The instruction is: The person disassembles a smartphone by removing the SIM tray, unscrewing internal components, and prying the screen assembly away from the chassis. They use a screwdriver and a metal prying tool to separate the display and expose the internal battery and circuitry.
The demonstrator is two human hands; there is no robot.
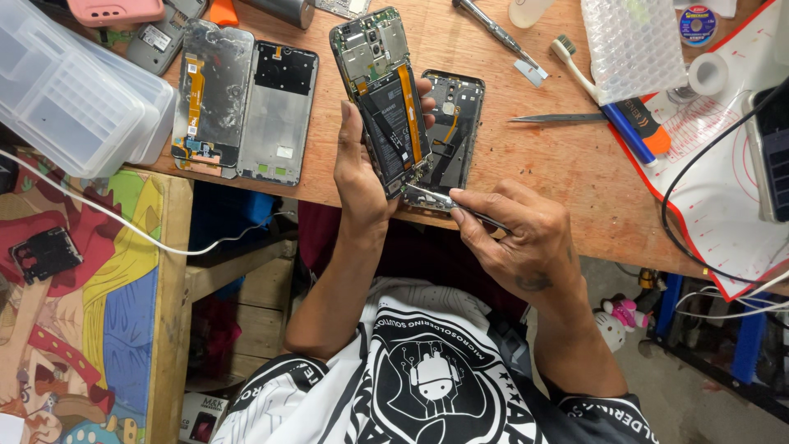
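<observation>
The left hand (357, 168) grips an opened black smartphone with its battery and orange ribbon cable exposed (382, 99), tilted up above the wooden desk (542, 164). The right hand (518, 234) pinches slim metal tweezers (436, 197), tips touching the phone's lower edge. A detached dark back cover (456, 123) lies just behind.
</observation>
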